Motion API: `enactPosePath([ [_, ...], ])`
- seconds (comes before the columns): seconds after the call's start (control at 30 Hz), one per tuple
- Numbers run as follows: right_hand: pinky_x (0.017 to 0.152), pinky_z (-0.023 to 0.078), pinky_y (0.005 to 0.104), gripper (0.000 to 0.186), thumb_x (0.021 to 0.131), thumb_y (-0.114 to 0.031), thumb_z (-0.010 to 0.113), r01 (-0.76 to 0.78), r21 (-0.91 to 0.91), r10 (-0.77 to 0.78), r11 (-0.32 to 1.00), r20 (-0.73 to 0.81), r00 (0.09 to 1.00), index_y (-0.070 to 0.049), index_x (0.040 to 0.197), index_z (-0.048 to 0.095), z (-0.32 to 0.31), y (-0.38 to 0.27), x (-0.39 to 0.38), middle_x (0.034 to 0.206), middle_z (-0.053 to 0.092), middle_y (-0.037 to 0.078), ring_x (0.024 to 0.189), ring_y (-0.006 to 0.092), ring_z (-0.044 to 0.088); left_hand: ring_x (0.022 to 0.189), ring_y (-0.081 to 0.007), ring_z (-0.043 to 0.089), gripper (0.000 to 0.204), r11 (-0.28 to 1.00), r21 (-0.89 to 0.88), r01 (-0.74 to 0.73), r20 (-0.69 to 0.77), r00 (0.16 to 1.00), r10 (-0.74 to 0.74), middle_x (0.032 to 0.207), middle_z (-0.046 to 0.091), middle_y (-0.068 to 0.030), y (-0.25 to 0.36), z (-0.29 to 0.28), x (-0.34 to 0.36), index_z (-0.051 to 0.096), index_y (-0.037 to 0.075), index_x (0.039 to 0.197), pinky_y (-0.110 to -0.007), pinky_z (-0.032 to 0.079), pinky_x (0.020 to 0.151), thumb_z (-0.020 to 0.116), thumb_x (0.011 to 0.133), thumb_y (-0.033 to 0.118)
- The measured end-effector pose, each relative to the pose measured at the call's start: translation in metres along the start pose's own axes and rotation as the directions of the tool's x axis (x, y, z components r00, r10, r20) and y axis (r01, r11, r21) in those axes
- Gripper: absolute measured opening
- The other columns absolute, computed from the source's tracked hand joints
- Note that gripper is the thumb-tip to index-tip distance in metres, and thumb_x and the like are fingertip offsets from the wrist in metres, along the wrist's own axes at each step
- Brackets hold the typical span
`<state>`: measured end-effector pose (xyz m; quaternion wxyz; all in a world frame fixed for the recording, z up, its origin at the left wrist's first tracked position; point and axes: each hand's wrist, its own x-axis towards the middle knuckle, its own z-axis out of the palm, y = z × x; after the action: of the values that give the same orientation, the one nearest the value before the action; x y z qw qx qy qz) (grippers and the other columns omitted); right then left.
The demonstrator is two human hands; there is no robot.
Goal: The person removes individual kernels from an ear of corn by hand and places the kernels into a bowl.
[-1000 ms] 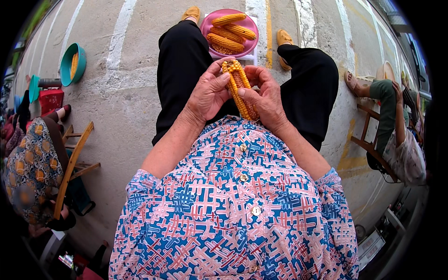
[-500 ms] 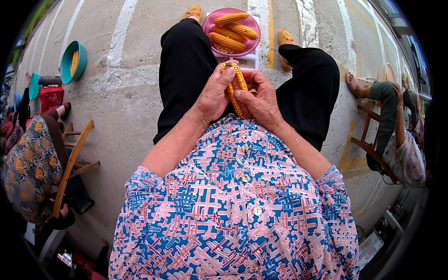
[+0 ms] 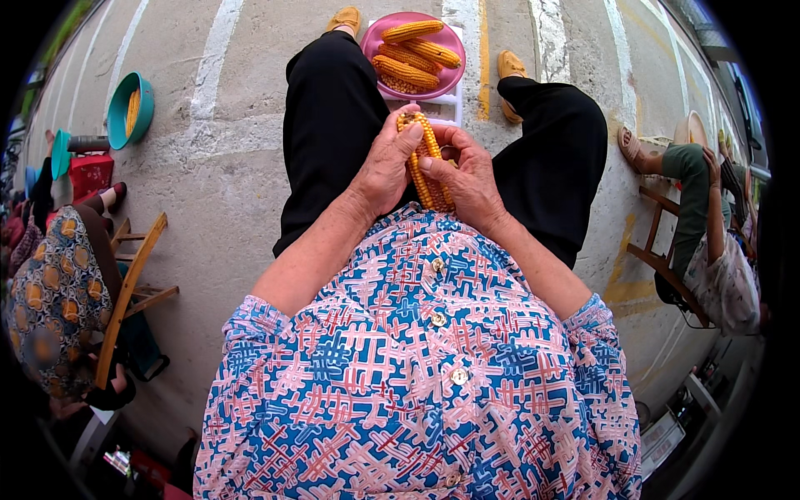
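Note:
Between my knees I hold an ear of dried corn (image 3: 437,193) upright, its yellow kernels partly stripped so that a reddish-brown cob strip shows. My left hand (image 3: 382,173) is wrapped round its left side, the thumb lying over the upper part. From the right, my right hand (image 3: 473,182) grips the same ear, its thumb pressed onto the bare strip. Just beyond my hands is a pink basin (image 3: 443,85) holding several whole ears of corn (image 3: 407,72) and loose kernels (image 3: 400,86). It rests on a white stool (image 3: 451,113).
On the concrete floor to the left stand a teal basin (image 3: 145,125) with corn in it, a red bag (image 3: 90,173) and a wooden chair (image 3: 133,292) beside a seated person. At the right another person sits on a wooden chair (image 3: 652,254), near a pale basin (image 3: 688,129).
My right thumb has shifted slightly upward along the ear. Both hands keep their grip, and the basin of corn stays where it was.

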<state>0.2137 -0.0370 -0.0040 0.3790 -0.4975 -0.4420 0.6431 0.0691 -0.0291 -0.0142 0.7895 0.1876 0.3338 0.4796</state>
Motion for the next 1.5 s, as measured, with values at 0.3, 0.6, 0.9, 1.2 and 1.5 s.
enactPosePath([
  [0.3,0.074,0.045,0.0212,0.041,0.079,-0.01,0.067,-0.046,0.089,0.046,0.995,0.004,0.999,0.001,0.118,0.057,0.0,0.0,-0.002,0.094,0.057,0.003,0.079,0.008,0.047,0.108,-0.0158,0.049,0.042,0.998,0.068,-0.014,-0.009,1.0,0.014,0.116,0.045,-0.0098,-0.003,-0.002,0.0,0.031,0.006,0.135,-0.03,0.043,0.097,0.047,0.099,0.021],
  [0.6,0.074,0.045,0.0198,0.041,0.08,-0.008,0.067,-0.053,0.126,0.052,0.991,0.012,0.999,0.001,0.119,0.056,0.001,-0.001,-0.001,0.093,0.057,0.003,0.079,0.0072,0.048,0.11,-0.016,0.048,0.045,0.996,0.091,-0.024,-0.021,0.999,0.026,0.117,0.045,-0.0097,-0.003,0.0,-0.001,0.03,0.006,0.136,-0.03,0.041,0.099,0.049,0.098,0.02],
  [0.9,0.076,0.046,0.0213,0.039,0.08,-0.008,0.067,-0.035,0.025,0.035,0.999,0.019,0.999,0.001,0.118,0.059,0.001,0.001,0.001,0.094,0.059,0.002,0.08,0.008,0.05,0.1,-0.014,0.054,0.036,0.995,0.096,-0.018,-0.071,0.997,0.025,0.109,0.049,-0.009,-0.006,-0.002,0.004,0.037,0.005,0.123,-0.029,0.048,0.09,0.05,0.097,0.026],
  [1.2,0.078,0.048,0.0218,0.038,0.083,-0.006,0.064,-0.067,0.109,0.065,0.992,0.021,0.998,0.002,0.119,0.057,0.001,0.0,0.0,0.096,0.06,0.005,0.082,0.0093,0.053,0.101,-0.0133,0.052,0.033,0.987,0.158,-0.022,-0.053,0.998,0.03,0.108,0.047,-0.0085,-0.006,-0.004,0.001,0.037,0.004,0.123,-0.03,0.046,0.092,0.048,0.096,0.019],
  [1.5,0.066,0.04,0.0172,0.031,0.09,-0.022,0.061,-0.187,0.23,0.203,0.955,-0.046,0.978,-0.004,0.116,0.063,-0.008,-0.003,0.012,0.096,0.063,0.0,0.079,0.0048,0.053,0.104,-0.0141,0.05,0.035,0.975,0.222,0.021,-0.075,0.997,-0.004,0.111,0.046,-0.0082,-0.005,-0.001,0.002,0.035,0.005,0.127,-0.031,0.043,0.095,0.049,0.097,0.016],
])
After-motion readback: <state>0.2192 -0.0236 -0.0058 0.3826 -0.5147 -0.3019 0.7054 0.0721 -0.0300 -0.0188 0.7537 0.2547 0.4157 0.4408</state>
